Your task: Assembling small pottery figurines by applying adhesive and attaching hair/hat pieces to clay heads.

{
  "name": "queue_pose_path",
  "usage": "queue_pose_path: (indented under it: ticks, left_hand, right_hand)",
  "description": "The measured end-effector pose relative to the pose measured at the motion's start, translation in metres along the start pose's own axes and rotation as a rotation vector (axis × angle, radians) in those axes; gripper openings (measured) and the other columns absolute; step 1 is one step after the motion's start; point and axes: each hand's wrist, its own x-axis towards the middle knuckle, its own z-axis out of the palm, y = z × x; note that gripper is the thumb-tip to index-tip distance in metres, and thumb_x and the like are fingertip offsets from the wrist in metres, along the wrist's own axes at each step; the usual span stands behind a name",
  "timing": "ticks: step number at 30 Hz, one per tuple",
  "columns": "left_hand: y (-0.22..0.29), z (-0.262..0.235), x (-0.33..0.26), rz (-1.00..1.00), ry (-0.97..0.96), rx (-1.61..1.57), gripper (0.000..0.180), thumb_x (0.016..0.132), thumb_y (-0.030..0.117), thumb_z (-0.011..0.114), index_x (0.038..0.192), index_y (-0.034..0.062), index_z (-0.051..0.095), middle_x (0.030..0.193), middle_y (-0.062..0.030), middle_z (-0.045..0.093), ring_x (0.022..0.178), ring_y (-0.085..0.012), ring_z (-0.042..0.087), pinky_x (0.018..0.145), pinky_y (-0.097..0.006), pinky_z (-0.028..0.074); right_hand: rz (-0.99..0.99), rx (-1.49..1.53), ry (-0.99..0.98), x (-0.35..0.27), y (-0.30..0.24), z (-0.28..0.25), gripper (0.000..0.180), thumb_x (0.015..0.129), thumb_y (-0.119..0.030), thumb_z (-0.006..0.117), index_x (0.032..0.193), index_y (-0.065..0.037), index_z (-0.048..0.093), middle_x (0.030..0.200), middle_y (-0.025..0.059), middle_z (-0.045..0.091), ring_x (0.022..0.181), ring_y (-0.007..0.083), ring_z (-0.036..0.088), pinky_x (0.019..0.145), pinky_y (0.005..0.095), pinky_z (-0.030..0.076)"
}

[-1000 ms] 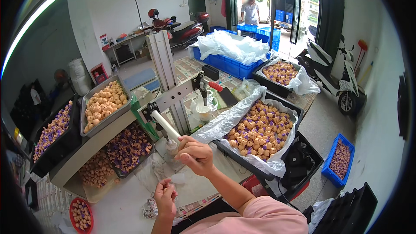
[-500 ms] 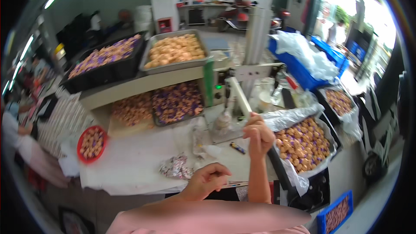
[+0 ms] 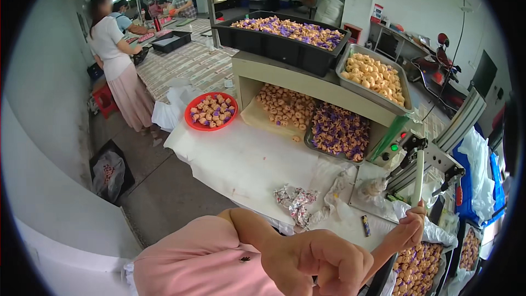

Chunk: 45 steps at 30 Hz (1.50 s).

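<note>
My right hand [image 3: 408, 229] is closed at the lower end of a long pale lever [image 3: 419, 178]. The lever belongs to a bench machine [image 3: 435, 156] with a metal post and a small panel of lit buttons. Close to me, my left hand [image 3: 323, 260] is raised in front of my body with its fingers curled in. Anything inside those fingers is hidden. Below my right hand lies a lined tray [image 3: 442, 253] of small tan and purple pieces. Crumpled foil [image 3: 298, 203] and a small dark tube [image 3: 366, 226] lie on the white-covered table [image 3: 230, 156].
A red bowl [image 3: 188, 115] of the pieces stands on the left. The shelf [image 3: 290, 66] carries a black crate [image 3: 263, 41] and a metal tray [image 3: 406, 96], both filled; a dark tray [image 3: 335, 156] sits beneath. A person in white [image 3: 112, 38] stands at the far-left table.
The view has swung left, bringing the red bowl and far-left people further in. My left hand has come up closer to the camera. My right hand is still at the lever.
</note>
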Motion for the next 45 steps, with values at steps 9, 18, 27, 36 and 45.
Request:
queue_pose_path:
  ticks: [9, 18, 27, 36, 45]
  left_hand:
    - [0.004, 0.001, 0.032, 0.075, -0.202, -0.136, 0.019, 0.082, 0.01, 0.072, 0.097, 0.0008, 0.067, 0.089, -0.0124, 0.058, 0.065, -0.0154, 0.051, 0.06, -0.027, 0.041]
    - [0.007, 0.01, 0.03, -0.261, 0.008, -0.084, 0.021, 0.078, 0.011, 0.075, 0.091, -0.0028, 0.066, 0.081, -0.0076, 0.057, 0.065, -0.0133, 0.052, 0.059, -0.025, 0.041]
    - [-0.013, 0.008, 0.051, -0.258, -0.074, -0.174, 0.018, 0.075, 0.01, 0.073, 0.081, -0.0047, 0.065, 0.071, -0.0064, 0.06, 0.062, -0.0121, 0.052, 0.059, -0.024, 0.041]
    - [-0.072, 0.007, 0.068, -0.437, -0.346, -0.395, 0.024, 0.088, 0.013, 0.062, 0.103, -0.0049, 0.058, 0.092, -0.0099, 0.05, 0.067, -0.0179, 0.051, 0.069, -0.03, 0.041]
    - [-0.106, -0.01, 0.003, -0.803, 0.313, -0.282, 0.025, 0.091, 0.002, 0.045, 0.116, 0.0028, 0.047, 0.103, -0.0094, 0.051, 0.094, -0.0188, 0.051, 0.086, -0.031, 0.043]
  right_hand:
    - [-0.019, 0.011, 0.008, 0.001, 0.0, 0.002, 0.043, 0.099, -0.024, 0.04, 0.062, -0.003, 0.043, 0.059, 0.005, 0.041, 0.066, 0.0206, 0.047, 0.098, 0.051, 0.042]
    - [-0.058, 0.037, 0.014, 0.001, 0.003, 0.002, 0.042, 0.098, -0.023, 0.038, 0.063, -0.002, 0.047, 0.055, 0.0037, 0.041, 0.064, 0.0212, 0.048, 0.097, 0.0508, 0.042]
    - [-0.083, 0.1, 0.028, 0.003, 0.006, 0.003, 0.042, 0.097, -0.023, 0.042, 0.063, 0.0, 0.05, 0.053, 0.0043, 0.044, 0.061, 0.0212, 0.051, 0.095, 0.0519, 0.042]
    - [-0.016, 0.195, -0.035, 0.007, 0.004, -0.008, 0.031, 0.093, -0.02, 0.052, 0.068, -0.003, 0.06, 0.056, 0.002, 0.054, 0.062, 0.018, 0.055, 0.094, 0.0447, 0.041]
    - [0.079, 0.288, -0.179, 0.016, -0.004, -0.029, 0.018, 0.089, -0.014, 0.06, 0.08, -0.001, 0.068, 0.064, 0.0043, 0.064, 0.071, 0.0212, 0.061, 0.097, 0.0407, 0.041]
